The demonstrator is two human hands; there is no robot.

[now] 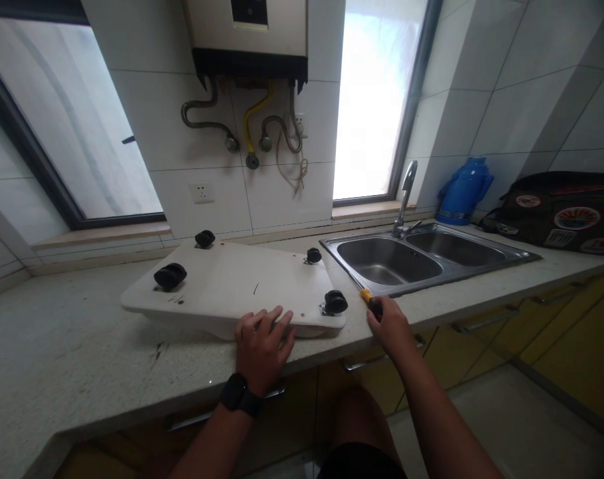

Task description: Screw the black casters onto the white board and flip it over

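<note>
A white board (227, 273) lies on the counter with its underside up. Black caster wheels (171, 276) stand at its corners, and the near right caster (335, 302) sits on a metal plate. My left hand (265, 342) rests with spread fingers on the board's front edge. In my right hand (392, 326) is a screwdriver (366, 294) with a yellow and black handle, its thin shaft pointing away toward the sink's near left corner. The screwdriver is apart from the casters, to the right of the board.
A double steel sink (326, 245) with a faucet (406, 199) is set into the counter (82, 346) on the right. Behind it stand a blue thermos (464, 193) and a dark patched bag (566, 209). A water heater (249, 33) with pipes hangs above. Drawer handles (366, 362) line the counter front.
</note>
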